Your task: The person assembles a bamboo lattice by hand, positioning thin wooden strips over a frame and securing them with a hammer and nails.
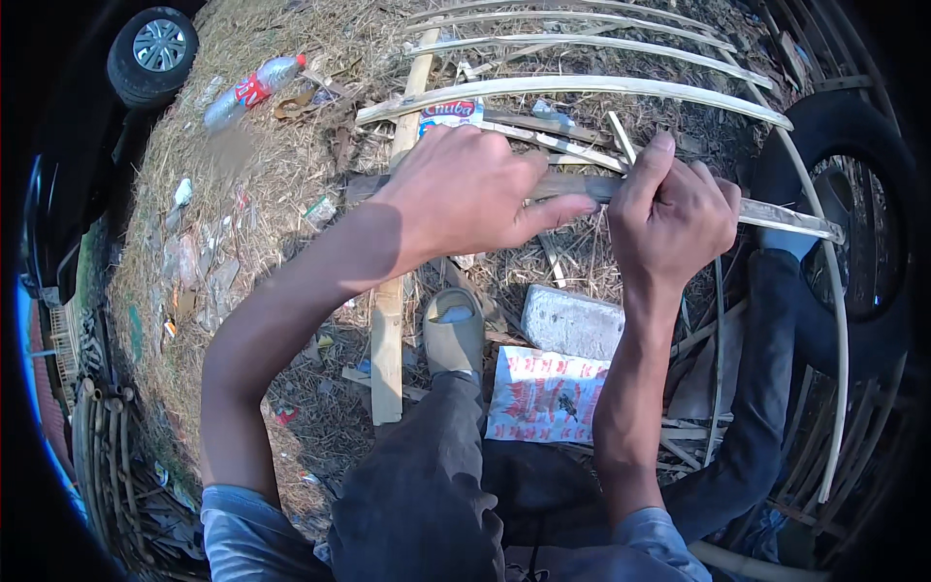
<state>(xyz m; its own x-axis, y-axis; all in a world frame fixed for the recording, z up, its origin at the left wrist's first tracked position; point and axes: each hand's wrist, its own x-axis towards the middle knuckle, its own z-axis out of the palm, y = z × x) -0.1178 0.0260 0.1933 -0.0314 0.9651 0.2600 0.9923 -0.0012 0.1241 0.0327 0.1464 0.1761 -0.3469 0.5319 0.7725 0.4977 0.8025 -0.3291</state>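
A bamboo frame of pale curved slats (621, 85) lies before me, joined to a long upright strip (388, 359). Across its near part runs a flat, greyish crosspiece (572, 186), whose paler end reaches out past my right hand. My left hand (465, 184) is curled over this crosspiece, its thumb pointing right along the lower edge; its other fingertips are hidden. My right hand (676, 215) is closed in a fist against the same piece, thumb on top. Beside that thumb a thin bamboo sliver (622, 138) sticks up. What the right fist grips is hidden.
Between my legs lie a pale block (572, 322) and a printed red-and-white sheet (543, 393). A black tyre (887, 233) stands at the right. A plastic bottle (254, 92) lies on the straw at upper left, near a vehicle wheel (152, 56). Bamboo poles (107, 466) are stacked at lower left.
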